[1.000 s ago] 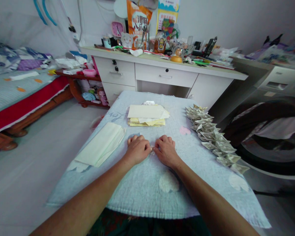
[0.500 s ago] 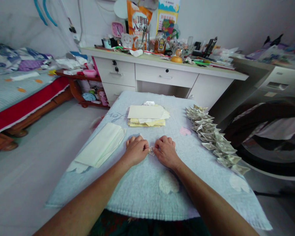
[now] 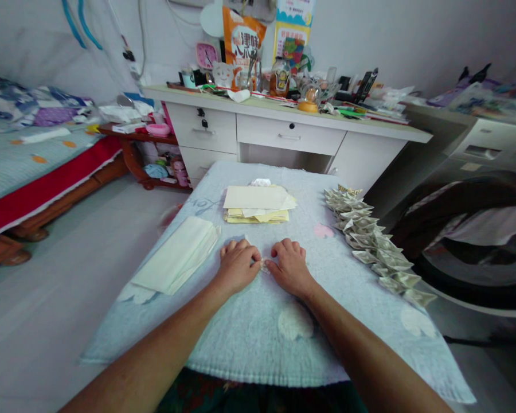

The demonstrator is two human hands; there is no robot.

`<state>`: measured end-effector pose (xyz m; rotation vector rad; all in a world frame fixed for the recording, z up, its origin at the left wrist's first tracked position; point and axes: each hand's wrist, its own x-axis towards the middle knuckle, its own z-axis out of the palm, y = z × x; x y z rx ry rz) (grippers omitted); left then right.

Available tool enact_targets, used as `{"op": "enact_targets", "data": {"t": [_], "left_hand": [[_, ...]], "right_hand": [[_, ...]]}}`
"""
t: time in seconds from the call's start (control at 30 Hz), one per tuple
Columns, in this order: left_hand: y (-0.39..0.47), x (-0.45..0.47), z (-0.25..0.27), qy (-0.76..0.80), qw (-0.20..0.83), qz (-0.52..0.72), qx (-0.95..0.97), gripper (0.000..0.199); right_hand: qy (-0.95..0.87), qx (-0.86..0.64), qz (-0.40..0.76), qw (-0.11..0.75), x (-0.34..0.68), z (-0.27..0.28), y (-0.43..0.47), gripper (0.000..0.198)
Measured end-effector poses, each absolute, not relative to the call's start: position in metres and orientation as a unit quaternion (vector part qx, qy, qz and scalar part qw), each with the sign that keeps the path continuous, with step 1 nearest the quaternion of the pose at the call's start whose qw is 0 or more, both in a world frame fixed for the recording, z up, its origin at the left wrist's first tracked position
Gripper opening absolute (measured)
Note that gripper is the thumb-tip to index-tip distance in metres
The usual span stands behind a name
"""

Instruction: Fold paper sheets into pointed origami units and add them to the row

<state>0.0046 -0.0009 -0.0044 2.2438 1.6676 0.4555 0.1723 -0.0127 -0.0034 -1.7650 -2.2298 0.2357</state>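
Observation:
A small piece of folded paper [image 3: 265, 265] lies on the cloth-covered table between my two hands, mostly hidden by the fingers. My left hand [image 3: 239, 265] has its fingers curled, with thumb and forefinger closed on the paper's left end. On the other side, my right hand [image 3: 290, 267] has bent fingers and its thumb at the paper's right end. Just beyond the hands sits a stack of cream and yellow paper sheets [image 3: 258, 198]. Left of my left hand is a pile of pale green paper [image 3: 178, 255].
Rows of folded paper pieces [image 3: 370, 241] stand along the table's right side. The light blue cloth [image 3: 241, 338] covers the table. Behind it is a white desk [image 3: 290, 132] crowded with jars and packets. A washing machine [image 3: 481, 229] stands right, a bed [image 3: 47, 166] left.
My right forefinger has lifted slightly from its thumb. Otherwise both hands stay at the same small paper, and the view has shifted a little.

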Motion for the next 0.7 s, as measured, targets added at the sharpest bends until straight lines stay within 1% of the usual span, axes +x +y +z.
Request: {"op": "enact_targets", "data": {"t": [0.13, 0.4, 0.57, 0.7], "left_hand": [[-0.002, 0.002, -0.007, 0.561, 0.163, 0.184, 0.791, 0.009], [-0.002, 0.002, -0.004, 0.524, 0.193, 0.215, 0.801, 0.013], [0.0, 0.004, -0.003, 0.469, 0.291, 0.271, 0.789, 0.027], [0.002, 0.002, -0.001, 0.448, 0.366, 0.32, 0.75, 0.015]], "right_hand": [[-0.789, -0.583, 0.106, 0.163, 0.177, -0.005, -0.014, 0.019], [-0.799, -0.54, 0.164, 0.207, 0.182, 0.001, -0.015, 0.016], [-0.799, -0.501, 0.207, 0.26, 0.187, 0.004, -0.016, 0.015], [-0.801, -0.457, 0.235, 0.307, 0.192, 0.003, -0.014, 0.022]]}}
